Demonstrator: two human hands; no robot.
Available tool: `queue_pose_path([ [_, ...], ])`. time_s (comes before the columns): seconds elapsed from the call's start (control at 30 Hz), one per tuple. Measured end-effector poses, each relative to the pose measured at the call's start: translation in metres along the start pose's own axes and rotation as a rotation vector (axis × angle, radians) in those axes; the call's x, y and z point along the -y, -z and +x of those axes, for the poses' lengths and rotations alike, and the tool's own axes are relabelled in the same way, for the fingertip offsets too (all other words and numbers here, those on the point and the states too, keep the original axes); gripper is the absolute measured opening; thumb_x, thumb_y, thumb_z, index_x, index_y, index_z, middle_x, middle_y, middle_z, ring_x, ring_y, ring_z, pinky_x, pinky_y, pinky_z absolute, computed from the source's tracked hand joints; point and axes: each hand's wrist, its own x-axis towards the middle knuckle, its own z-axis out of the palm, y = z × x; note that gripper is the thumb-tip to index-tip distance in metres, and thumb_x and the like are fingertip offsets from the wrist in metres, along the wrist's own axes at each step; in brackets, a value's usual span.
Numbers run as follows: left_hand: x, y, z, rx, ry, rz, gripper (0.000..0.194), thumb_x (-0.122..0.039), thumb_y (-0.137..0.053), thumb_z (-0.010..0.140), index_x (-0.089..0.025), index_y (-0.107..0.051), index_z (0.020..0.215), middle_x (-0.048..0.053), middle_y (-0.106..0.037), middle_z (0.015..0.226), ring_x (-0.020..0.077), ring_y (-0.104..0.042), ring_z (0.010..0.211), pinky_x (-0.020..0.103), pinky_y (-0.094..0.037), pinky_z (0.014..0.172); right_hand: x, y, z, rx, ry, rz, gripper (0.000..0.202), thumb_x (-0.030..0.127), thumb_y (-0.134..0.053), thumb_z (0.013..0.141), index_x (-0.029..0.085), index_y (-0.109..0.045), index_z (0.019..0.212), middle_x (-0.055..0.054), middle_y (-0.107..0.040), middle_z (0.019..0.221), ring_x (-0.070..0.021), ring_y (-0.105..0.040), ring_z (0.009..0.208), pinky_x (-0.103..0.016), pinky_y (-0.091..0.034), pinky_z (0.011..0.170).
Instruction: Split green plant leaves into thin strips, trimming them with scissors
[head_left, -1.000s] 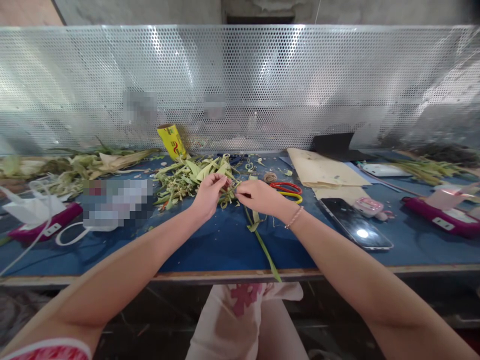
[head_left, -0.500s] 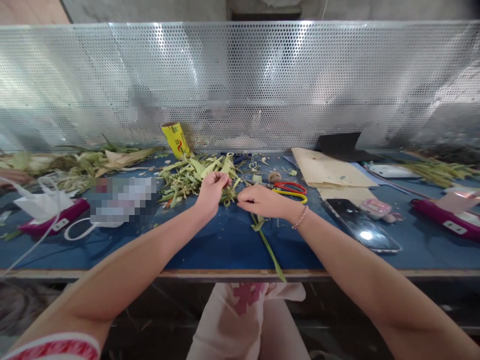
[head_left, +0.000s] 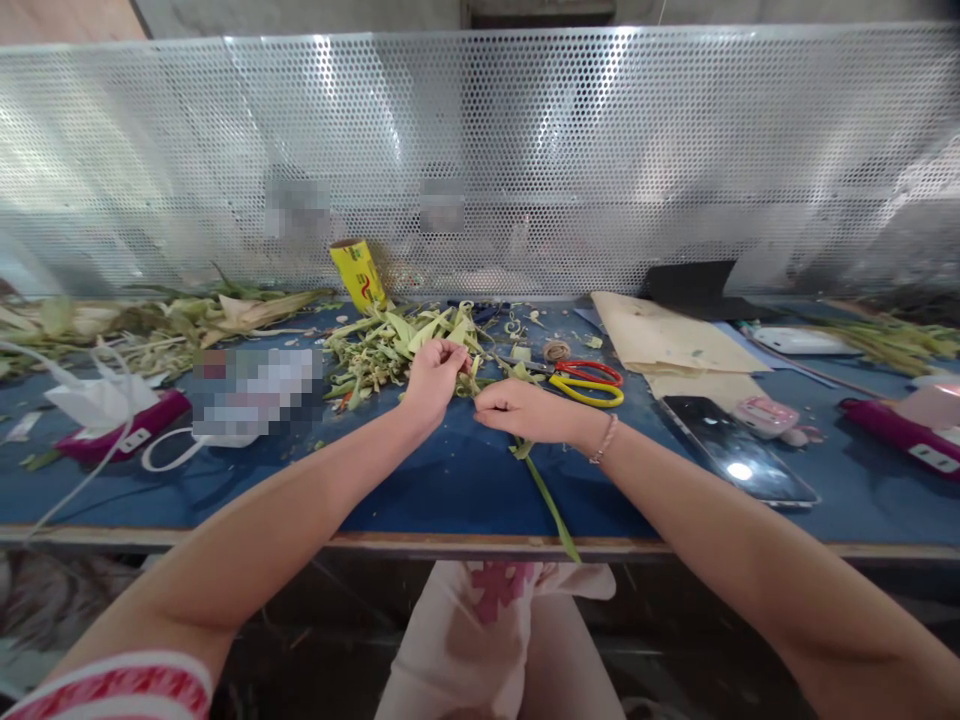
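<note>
My left hand (head_left: 437,378) is closed, thumb and fingertips pinched on a small pale-green leaf piece (head_left: 468,382). Beside it my right hand (head_left: 517,410), with a bracelet at the wrist, is curled closed, palm down; what its fingers hold is hidden. A long green leaf strip (head_left: 551,505) runs from below the right hand over the table's front edge. Behind the left hand lies a heap of folded and curled green leaf pieces (head_left: 367,355). Scissors (head_left: 589,382) with one red and one yellow handle rest just past the right hand.
A yellow tube (head_left: 358,275) leans near the perforated metal screen (head_left: 525,150). To the right lie brown paper (head_left: 675,335), a phone (head_left: 731,450) and a pink case (head_left: 765,415). Left are a blurred-out item with a white loop, a purple power strip (head_left: 124,430) and more leaves (head_left: 172,325).
The view has shifted slightly, so the table's things appear a little further right. Both hands stay close together, still closed, with only small finger movement.
</note>
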Motion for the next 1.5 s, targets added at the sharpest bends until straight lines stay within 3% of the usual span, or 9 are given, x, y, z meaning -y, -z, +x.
queue_pose_path([
  [0.57, -0.001, -0.001, 0.003, 0.023, 0.139, -0.052, 0.021, -0.010, -0.050, 0.069, -0.017, -0.045, 0.050, -0.005, -0.045, 0.044, 0.0048, -0.040, 0.041, 0.021, -0.035, 0.046, 0.002, -0.007, 0.000, -0.070, -0.003, -0.122, 0.033, 0.021, -0.040, 0.079, 0.018, -0.022, 0.051, 0.005, -0.027, 0.050, -0.0066, -0.027, 0.050, -0.022, -0.023, 0.052],
  [0.7, -0.002, 0.004, 0.002, 0.117, 0.051, -0.020, 0.014, -0.013, -0.053, 0.069, -0.016, -0.049, 0.056, -0.003, -0.050, 0.049, 0.0056, -0.045, 0.045, 0.021, -0.038, 0.050, 0.004, -0.002, -0.002, -0.052, -0.027, -0.210, 0.032, 0.019, -0.043, 0.076, 0.017, -0.027, 0.049, 0.006, -0.029, 0.046, -0.0059, -0.026, 0.046, -0.023, -0.022, 0.050],
  [0.9, -0.008, 0.008, -0.001, 0.119, -0.092, 0.137, 0.008, -0.017, -0.055, 0.070, -0.017, -0.048, 0.065, -0.003, -0.053, 0.054, 0.0087, -0.053, 0.051, 0.023, -0.041, 0.055, 0.001, 0.002, -0.001, -0.286, -0.234, -0.336, 0.035, 0.040, -0.047, 0.079, 0.017, -0.045, 0.053, 0.000, -0.048, 0.050, -0.0092, -0.040, 0.048, -0.024, -0.027, 0.051],
  [1.1, -0.010, 0.006, -0.004, 0.134, -0.137, 0.205, 0.010, -0.017, -0.051, 0.072, -0.016, -0.046, 0.064, -0.003, -0.051, 0.056, 0.0079, -0.049, 0.053, 0.022, -0.039, 0.056, -0.004, 0.003, -0.001, -0.383, -0.357, -0.600, 0.040, 0.054, -0.049, 0.076, 0.015, -0.057, 0.070, -0.009, -0.060, 0.066, -0.0171, -0.055, 0.061, -0.026, -0.032, 0.054],
  [1.27, -0.011, 0.005, -0.004, 0.144, -0.094, 0.136, 0.012, -0.017, -0.049, 0.075, -0.016, -0.045, 0.063, -0.003, -0.050, 0.056, 0.0073, -0.048, 0.052, 0.022, -0.039, 0.056, -0.005, 0.003, -0.001, -0.266, -0.382, -0.547, 0.044, 0.056, -0.044, 0.079, 0.016, -0.060, 0.070, -0.006, -0.062, 0.066, -0.0160, -0.058, 0.064, -0.024, -0.034, 0.056],
  [1.43, -0.011, 0.003, -0.004, 0.117, -0.021, -0.004, 0.014, -0.013, -0.048, 0.075, -0.016, -0.044, 0.062, -0.005, -0.049, 0.053, 0.0053, -0.045, 0.049, 0.019, -0.037, 0.052, 0.003, -0.002, 0.003, -0.161, -0.378, -0.550, 0.040, 0.035, -0.036, 0.088, 0.015, -0.063, 0.067, -0.007, -0.064, 0.067, -0.0145, -0.058, 0.064, -0.023, -0.034, 0.058],
  [1.5, -0.009, 0.002, -0.003, 0.108, 0.017, -0.060, 0.014, -0.011, -0.047, 0.075, -0.016, -0.043, 0.062, -0.005, -0.048, 0.052, 0.0045, -0.043, 0.047, 0.018, -0.036, 0.051, 0.006, -0.002, 0.004, -0.143, -0.359, -0.555, 0.042, 0.034, -0.034, 0.089, 0.015, -0.064, 0.067, -0.008, -0.065, 0.068, -0.0146, -0.058, 0.064, -0.024, -0.033, 0.057],
])
